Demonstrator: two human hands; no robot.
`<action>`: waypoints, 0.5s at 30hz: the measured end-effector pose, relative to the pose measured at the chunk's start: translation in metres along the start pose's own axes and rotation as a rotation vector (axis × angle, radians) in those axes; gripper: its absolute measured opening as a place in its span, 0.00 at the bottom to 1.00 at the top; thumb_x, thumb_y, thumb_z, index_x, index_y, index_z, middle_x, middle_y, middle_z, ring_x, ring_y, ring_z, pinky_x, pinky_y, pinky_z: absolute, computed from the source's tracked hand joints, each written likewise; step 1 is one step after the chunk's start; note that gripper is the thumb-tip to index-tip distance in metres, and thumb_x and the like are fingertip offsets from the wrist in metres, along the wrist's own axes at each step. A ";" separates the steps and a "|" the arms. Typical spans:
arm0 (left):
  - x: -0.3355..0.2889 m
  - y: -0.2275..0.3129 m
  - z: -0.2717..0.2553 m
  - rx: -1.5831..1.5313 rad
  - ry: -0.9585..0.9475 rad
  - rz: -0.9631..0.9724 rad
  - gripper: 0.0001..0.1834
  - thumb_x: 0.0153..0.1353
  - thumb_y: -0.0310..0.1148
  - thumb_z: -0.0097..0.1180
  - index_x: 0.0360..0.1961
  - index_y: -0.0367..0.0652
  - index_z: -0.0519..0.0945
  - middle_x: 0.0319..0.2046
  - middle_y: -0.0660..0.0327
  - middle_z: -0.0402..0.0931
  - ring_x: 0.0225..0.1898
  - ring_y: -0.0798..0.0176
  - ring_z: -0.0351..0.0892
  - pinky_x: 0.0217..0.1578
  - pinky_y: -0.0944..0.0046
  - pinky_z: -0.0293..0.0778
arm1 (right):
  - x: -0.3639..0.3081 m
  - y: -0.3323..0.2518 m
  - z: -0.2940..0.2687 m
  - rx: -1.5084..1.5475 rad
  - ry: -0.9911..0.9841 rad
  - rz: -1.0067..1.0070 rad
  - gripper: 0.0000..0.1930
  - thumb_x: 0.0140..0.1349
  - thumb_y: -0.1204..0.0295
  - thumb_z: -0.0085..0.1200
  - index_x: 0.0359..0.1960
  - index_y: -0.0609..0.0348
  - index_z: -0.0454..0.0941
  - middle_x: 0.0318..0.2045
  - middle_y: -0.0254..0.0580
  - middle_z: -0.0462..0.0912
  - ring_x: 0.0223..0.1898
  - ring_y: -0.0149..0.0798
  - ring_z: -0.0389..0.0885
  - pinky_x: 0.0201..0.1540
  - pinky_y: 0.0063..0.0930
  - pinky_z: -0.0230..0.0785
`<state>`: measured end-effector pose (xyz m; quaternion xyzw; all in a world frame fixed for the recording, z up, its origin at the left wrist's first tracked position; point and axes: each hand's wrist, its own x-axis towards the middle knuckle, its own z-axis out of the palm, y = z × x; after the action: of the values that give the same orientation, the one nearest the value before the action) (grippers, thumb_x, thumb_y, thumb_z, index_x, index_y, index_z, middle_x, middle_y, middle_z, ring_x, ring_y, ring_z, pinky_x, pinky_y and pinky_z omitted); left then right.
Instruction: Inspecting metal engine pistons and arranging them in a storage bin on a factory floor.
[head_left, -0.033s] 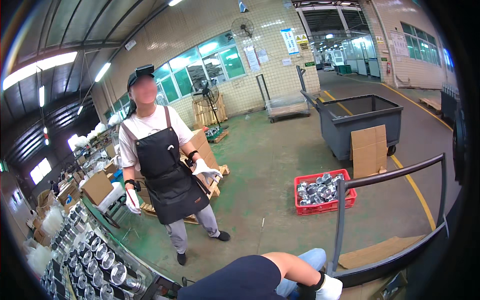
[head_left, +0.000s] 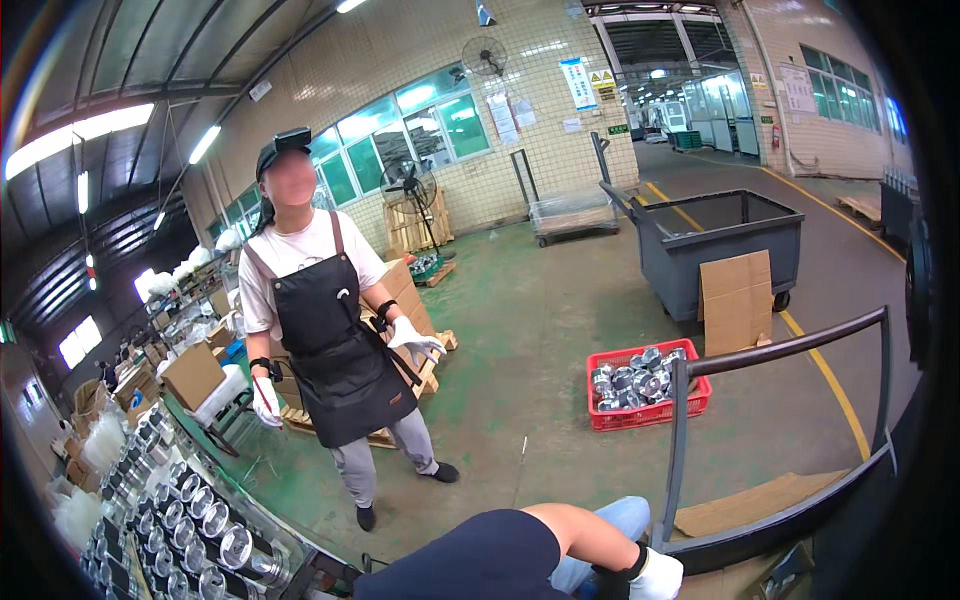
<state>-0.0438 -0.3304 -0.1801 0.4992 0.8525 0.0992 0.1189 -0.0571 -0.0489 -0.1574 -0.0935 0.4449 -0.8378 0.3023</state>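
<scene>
My left hand (head_left: 656,577), in a white glove with a black band at the wrist, is at the lower edge of the view. The bare forearm (head_left: 590,535) reaches it from a dark blue sleeve (head_left: 470,560). It is beside the lower end of the grey metal handle frame (head_left: 676,460) of a cart. Its fingers are cut off by the picture edge, so what they hold, if anything, is hidden. Blue jeans (head_left: 628,515) show just past the forearm. My right hand is out of view.
A person (head_left: 335,340) in a black apron and white gloves stands ahead. At left, a rack carries shiny metal cylinders (head_left: 236,548). A red crate (head_left: 650,418) of metal parts sits on the floor, near a grey wheeled bin (head_left: 675,270) with cardboard (head_left: 737,300) leaning on it.
</scene>
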 end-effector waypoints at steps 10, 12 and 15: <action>-0.003 0.005 0.009 0.090 -0.078 0.025 0.17 0.43 0.52 0.63 0.27 0.51 0.83 0.26 0.59 0.81 0.32 0.53 0.82 0.31 0.52 0.77 | -0.041 -0.012 -0.026 0.386 0.083 0.058 0.28 0.71 0.54 0.29 0.60 0.62 0.67 0.56 0.50 0.75 0.55 0.44 0.73 0.49 0.46 0.67; 0.011 0.013 0.000 0.056 -0.199 0.010 0.22 0.44 0.53 0.64 0.35 0.49 0.84 0.33 0.56 0.82 0.38 0.50 0.82 0.38 0.51 0.78 | -0.045 -0.015 -0.037 0.537 0.088 0.111 0.29 0.71 0.53 0.27 0.58 0.63 0.69 0.54 0.48 0.77 0.52 0.42 0.74 0.47 0.44 0.66; -0.001 -0.010 0.052 0.060 -0.017 -0.059 0.19 0.32 0.48 0.67 0.27 0.50 0.85 0.26 0.57 0.81 0.32 0.48 0.82 0.33 0.50 0.78 | -0.033 -0.035 -0.001 -0.169 -0.284 -0.062 0.18 0.70 0.53 0.30 0.28 0.49 0.62 0.27 0.33 0.63 0.30 0.34 0.64 0.33 0.42 0.56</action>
<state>-0.0364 -0.3333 -0.2325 0.4781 0.8684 0.0659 0.1139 -0.0462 -0.0139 -0.1266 -0.2498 0.4633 -0.7848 0.3273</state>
